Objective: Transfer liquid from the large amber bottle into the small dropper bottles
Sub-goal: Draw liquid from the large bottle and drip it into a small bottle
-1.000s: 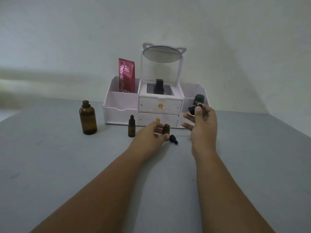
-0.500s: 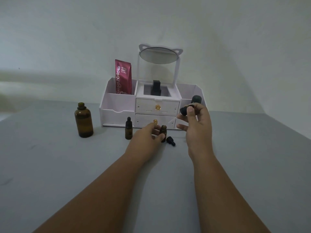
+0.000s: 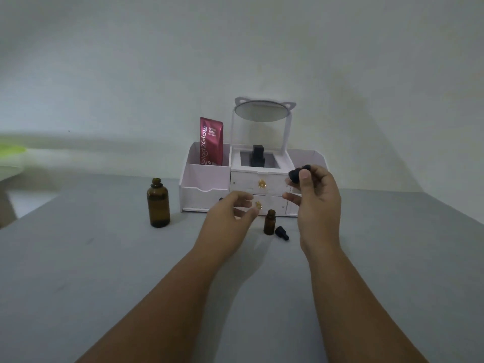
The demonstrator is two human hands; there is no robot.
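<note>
The large amber bottle (image 3: 158, 204) stands uncapped on the grey table (image 3: 78, 271) at the left. A small amber dropper bottle (image 3: 269, 222) stands open near the middle, and a black dropper cap (image 3: 281, 233) lies just right of it. My left hand (image 3: 230, 218), blurred, hovers left of that small bottle with its fingers apart and nothing in them. It hides most of a second small bottle; only a dark tip (image 3: 221, 199) shows. My right hand (image 3: 317, 203) is raised and pinches another black dropper cap (image 3: 298, 173) at its fingertips.
A white drawer organiser (image 3: 207, 195) with a round mirror (image 3: 262, 110) stands at the back of the table. It holds a red pouch (image 3: 211, 141) and a black item (image 3: 258, 154). A green object (image 3: 10, 150) shows at the far left edge.
My left hand has let go of the small open bottle and shifted left, covering the second small bottle. My right hand, still pinching the black cap, stays raised to the right of the small open bottle.
</note>
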